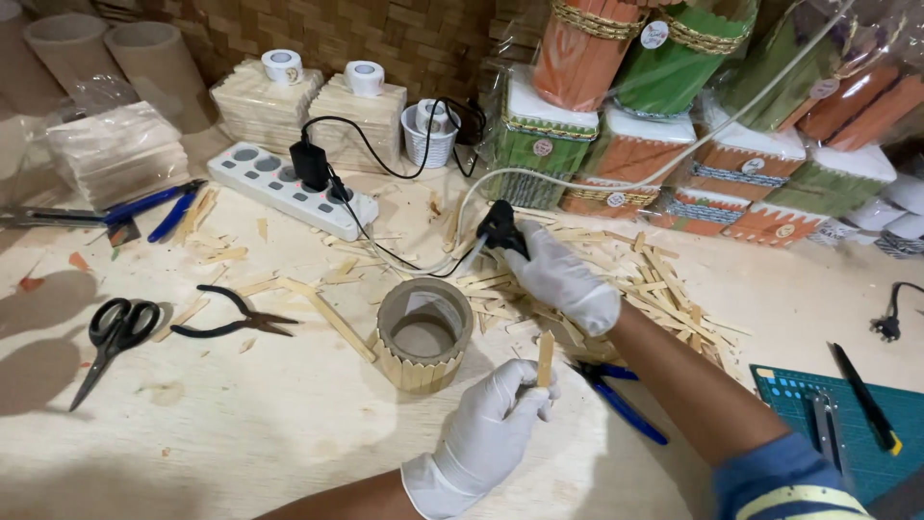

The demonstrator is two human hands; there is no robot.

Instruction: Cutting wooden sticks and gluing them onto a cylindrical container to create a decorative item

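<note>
Surface: pale wooden desk (241,424), woven wall behind; stacked orange and green stick boxes (674,144) at 1 o'clock.
Left hand (486,438): white glove, fingers pinched shut on a flat wooden stick (546,358), held upright.
Right hand (563,279): white glove, closed around a black glue gun (500,229), nozzle toward 10 o'clock.
Stick: pale, thin, long axis near vertical, rounded top end.
Cardboard tube (422,332): stands open end up at 11 o'clock of the left hand, near it, not touching; lower wall ringed with upright sticks.
Relation: left hand nearer the tube; stick axis parallel to the tube wall.
Around: loose sticks (664,279) under the right arm; black pliers (236,318) and scissors (115,337) at 9 o'clock; power strip (289,188) at 11 o'clock.
</note>
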